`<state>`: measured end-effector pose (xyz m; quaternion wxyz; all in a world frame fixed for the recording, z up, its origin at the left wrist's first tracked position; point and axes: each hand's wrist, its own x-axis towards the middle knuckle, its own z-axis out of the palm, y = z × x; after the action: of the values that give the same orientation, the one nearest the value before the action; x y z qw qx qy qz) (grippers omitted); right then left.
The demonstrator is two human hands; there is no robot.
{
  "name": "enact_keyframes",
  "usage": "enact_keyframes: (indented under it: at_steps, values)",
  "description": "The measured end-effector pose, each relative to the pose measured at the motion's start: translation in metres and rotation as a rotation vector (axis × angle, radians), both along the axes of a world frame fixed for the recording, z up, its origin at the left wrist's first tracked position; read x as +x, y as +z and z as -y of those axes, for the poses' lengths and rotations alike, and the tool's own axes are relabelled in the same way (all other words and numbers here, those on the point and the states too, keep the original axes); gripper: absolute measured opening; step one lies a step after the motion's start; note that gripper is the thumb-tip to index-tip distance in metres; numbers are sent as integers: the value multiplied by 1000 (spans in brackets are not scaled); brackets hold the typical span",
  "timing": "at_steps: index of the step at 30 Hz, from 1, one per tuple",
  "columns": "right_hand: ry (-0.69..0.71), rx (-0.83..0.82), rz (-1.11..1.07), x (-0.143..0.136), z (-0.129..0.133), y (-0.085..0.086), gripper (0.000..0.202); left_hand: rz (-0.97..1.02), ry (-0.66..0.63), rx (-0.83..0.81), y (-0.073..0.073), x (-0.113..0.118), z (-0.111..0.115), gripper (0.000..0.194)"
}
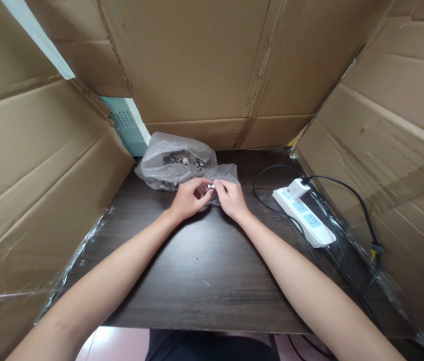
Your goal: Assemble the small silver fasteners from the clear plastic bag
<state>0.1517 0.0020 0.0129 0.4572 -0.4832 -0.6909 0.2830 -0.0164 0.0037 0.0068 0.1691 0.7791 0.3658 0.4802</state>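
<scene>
One shiny metal piece [210,186] is pinched by the left hand [189,198] and right hand [232,198]; crinkled plastic [155,153] is bunched behind, one oblong power strip [306,216] seen rightward.

Moderately bright, diffuse light fills the scene, its source out of view. A hazy pale glare spreads across the middle of the dark tabletop [196,250], and the floor [116,341] at lower left nearly washes out to white. Shadows are soft. Wide-angle distortion stretches the cardboard walls [396,105] toward the edges. Fine detail blurs on the small metal piece [210,186].
</scene>
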Motion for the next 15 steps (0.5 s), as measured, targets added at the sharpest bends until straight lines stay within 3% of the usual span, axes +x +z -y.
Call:
enact_keyframes:
  at_steps: [9, 15]
  values:
    - [31, 16, -67, 2, -2, -1, 13, -9, 5, -16, 1, 0, 1, 18]
    - [13, 1, 7, 1, -1, -1, 38, -8, -1, -10, 0, 0, 0, 18]
